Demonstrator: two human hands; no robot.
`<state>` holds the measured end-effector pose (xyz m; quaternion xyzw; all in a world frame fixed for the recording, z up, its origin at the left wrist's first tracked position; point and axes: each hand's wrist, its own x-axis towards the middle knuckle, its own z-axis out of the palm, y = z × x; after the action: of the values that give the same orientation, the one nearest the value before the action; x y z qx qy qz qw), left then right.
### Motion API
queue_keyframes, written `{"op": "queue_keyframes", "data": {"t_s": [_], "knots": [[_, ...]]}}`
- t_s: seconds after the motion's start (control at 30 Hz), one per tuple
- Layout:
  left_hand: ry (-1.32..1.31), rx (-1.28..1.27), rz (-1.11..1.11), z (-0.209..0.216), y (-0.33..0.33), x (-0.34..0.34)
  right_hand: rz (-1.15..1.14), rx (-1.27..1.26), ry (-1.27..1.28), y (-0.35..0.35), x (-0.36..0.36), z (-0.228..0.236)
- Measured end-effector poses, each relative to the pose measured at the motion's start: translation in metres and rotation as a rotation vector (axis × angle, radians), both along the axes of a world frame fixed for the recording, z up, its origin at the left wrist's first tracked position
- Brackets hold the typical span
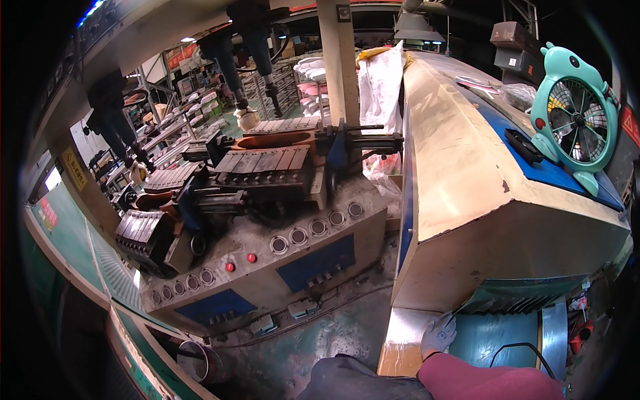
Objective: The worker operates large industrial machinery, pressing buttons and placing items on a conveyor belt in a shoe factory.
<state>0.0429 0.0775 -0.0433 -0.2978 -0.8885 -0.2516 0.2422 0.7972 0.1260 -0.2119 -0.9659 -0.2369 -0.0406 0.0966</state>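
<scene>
My right hand (438, 333), in a whitish glove below a maroon sleeve, is at the mouth of a large cream machine (460, 160). Its fingers look stretched out, lying against the left edge of the opening, and I make out nothing held in them. Beside the hand a blue-green conveyor surface (477, 337) runs into the machine, under a hanging dark strip curtain (527, 295). A thin black bent rod or cable (523, 345) arches over that surface, close to my forearm. My left hand does not show.
A shoe-press-like machine (267, 233) with clamps, round gauges and red buttons stands to the left. A teal animal-shaped fan (577, 117) sits on the cream machine's top. A bucket (198, 360) stands on the floor at lower left; white sacking (381, 90) hangs by a pillar.
</scene>
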Motion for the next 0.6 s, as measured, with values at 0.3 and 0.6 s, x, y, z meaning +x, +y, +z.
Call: {"op": "queue_keyframes", "data": {"t_s": [0.3,0.6], "knots": [[-0.055,-0.022,0.039,0.009,-0.001,0.008,-0.005,-0.01,0.028,0.002,0.001,0.0],[-0.031,-0.044,0.042,0.021,0.003,0.023,-0.007,-0.008,0.069,0.001,-0.003,0.012]]}}
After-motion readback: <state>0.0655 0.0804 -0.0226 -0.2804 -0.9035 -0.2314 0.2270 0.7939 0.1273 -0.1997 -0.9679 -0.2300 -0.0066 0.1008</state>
